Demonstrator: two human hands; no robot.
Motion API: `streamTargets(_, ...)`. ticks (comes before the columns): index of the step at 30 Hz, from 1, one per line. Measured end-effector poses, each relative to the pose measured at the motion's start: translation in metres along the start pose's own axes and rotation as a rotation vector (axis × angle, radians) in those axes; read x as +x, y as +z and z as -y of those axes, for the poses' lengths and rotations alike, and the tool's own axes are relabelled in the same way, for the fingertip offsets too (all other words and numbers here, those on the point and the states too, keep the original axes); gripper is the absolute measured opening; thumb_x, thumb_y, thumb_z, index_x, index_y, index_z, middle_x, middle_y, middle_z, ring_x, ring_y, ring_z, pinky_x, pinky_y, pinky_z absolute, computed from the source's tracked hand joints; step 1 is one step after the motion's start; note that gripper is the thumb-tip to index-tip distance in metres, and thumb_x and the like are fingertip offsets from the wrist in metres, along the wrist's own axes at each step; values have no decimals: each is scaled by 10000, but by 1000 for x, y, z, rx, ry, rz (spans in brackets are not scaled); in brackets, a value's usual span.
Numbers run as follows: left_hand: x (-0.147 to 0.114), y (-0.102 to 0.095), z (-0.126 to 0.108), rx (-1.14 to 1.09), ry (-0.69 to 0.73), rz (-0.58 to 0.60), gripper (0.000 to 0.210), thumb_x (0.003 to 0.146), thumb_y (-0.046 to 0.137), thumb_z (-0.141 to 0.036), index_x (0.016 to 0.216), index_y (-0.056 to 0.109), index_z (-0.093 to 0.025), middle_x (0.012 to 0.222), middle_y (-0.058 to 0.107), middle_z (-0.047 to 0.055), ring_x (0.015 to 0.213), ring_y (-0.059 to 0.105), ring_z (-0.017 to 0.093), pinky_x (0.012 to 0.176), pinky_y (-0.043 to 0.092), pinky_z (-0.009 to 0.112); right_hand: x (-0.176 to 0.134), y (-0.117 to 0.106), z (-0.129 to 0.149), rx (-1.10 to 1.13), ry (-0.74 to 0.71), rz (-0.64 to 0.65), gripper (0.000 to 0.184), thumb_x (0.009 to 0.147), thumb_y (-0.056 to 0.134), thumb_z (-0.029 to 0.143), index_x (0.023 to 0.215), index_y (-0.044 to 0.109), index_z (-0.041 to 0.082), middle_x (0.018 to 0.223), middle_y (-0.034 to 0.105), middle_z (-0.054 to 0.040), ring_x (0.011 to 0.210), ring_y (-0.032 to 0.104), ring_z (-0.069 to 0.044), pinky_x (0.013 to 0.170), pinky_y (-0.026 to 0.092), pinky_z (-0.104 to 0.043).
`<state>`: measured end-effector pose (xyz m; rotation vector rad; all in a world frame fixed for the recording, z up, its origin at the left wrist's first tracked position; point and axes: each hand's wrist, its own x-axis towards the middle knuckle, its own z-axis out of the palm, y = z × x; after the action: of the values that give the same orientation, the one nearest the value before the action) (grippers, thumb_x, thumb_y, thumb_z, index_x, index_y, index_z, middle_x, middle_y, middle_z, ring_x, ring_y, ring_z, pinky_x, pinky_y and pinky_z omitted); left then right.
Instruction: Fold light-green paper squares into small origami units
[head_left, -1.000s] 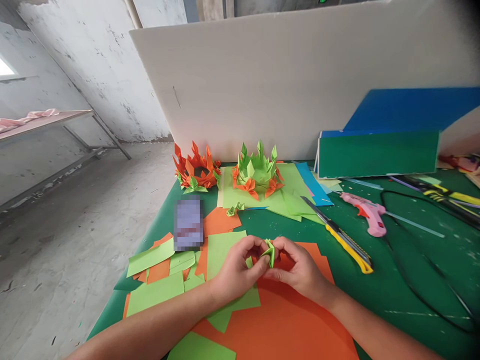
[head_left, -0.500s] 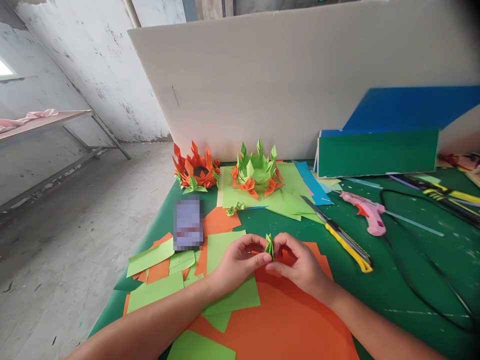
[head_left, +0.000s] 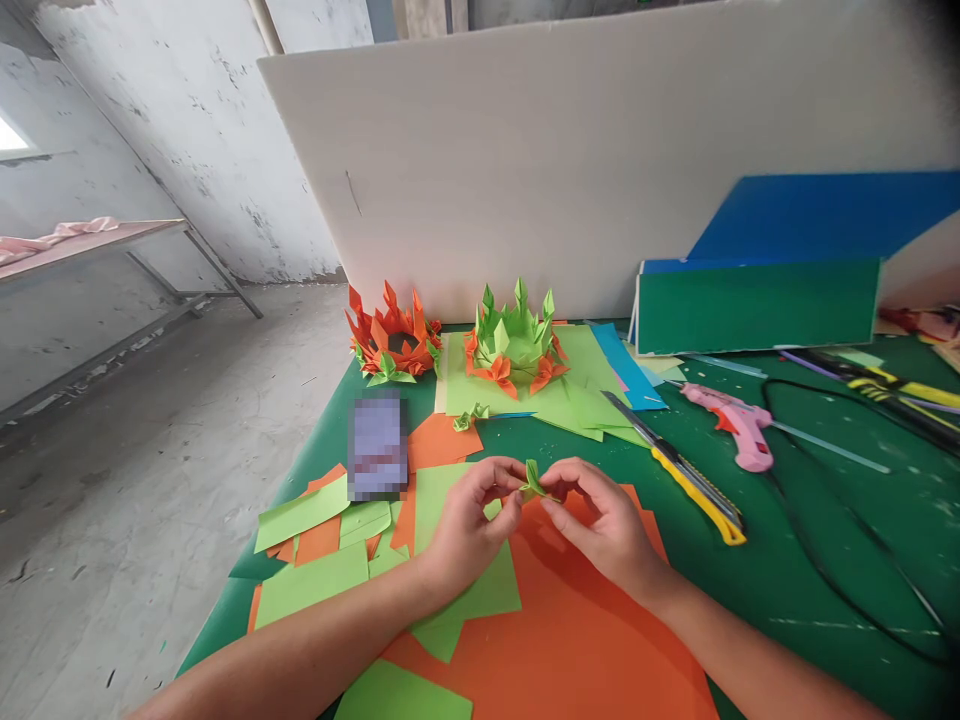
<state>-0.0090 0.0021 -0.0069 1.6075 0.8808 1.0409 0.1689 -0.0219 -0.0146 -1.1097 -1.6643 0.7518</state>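
A small folded green paper flower [head_left: 532,480] is pinched between my two hands, its petals spreading to the sides with one part standing up. My left hand [head_left: 476,510] grips its left side between thumb and fingers. On the other side, my right hand [head_left: 596,510] pinches the right petal. Both hands are above a large orange paper sheet [head_left: 577,640] and a green paper sheet [head_left: 487,585]. Beyond them stand an orange folded-paper crown [head_left: 386,335] and a green one with orange flowers [head_left: 516,345]. Small green paper flowers [head_left: 471,416] lie in front of the crowns.
A yellow utility knife [head_left: 686,480] and a pink glue gun [head_left: 739,425] with a black cord lie to the right. At left are a phone [head_left: 377,445] and scattered green and orange paper pieces [head_left: 311,580]. A white board [head_left: 525,170] rises behind the green table [head_left: 840,530].
The green paper flower was narrow and upright; its petals now spread outward to both sides. My hands have moved slightly up and stay close together.
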Motion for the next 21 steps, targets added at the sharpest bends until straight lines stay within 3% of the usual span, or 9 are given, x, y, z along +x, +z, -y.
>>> streamTargets(6, -1, 3, -7, -71, -49, 34, 63, 829, 616, -198, 883, 600, -169, 1081, 646, 112, 968, 637, 193, 859, 535, 339, 1, -1, 1, -35, -36, -5, 53, 906, 547, 227, 885, 595, 235, 890, 616, -53, 815, 589, -195, 728, 505, -320)
streamTargets(12, -1, 3, -8, -46, -112, -4, 80, 837, 607, -239, 825, 622, -161, 945, 700, 92, 855, 666, 179, 779, 555, 309, -1, 1, -3, 30, 67, -7, 74, 894, 593, 310, 919, 580, 242, 865, 608, -34, 799, 586, -184, 724, 514, -306)
streamTargets(16, -1, 3, -7, -6, -117, -42, 66, 809, 631, -232, 823, 624, -168, 822, 698, 46, 735, 646, 146, 715, 545, 279, 0, 1, -4, 35, 116, -54, 197, 865, 636, 328, 1029, 569, 244, 947, 583, -45, 855, 560, -185, 788, 505, -317)
streamTargets(21, -1, 3, -4, -39, -148, -5, 151, 802, 666, -303, 892, 685, -183, 861, 723, 50, 750, 648, 160, 701, 539, 279, 2, 0, -1, 154, 224, 47, 179, 861, 641, 385, 833, 592, 216, 785, 589, -16, 731, 560, -160, 659, 497, -270)
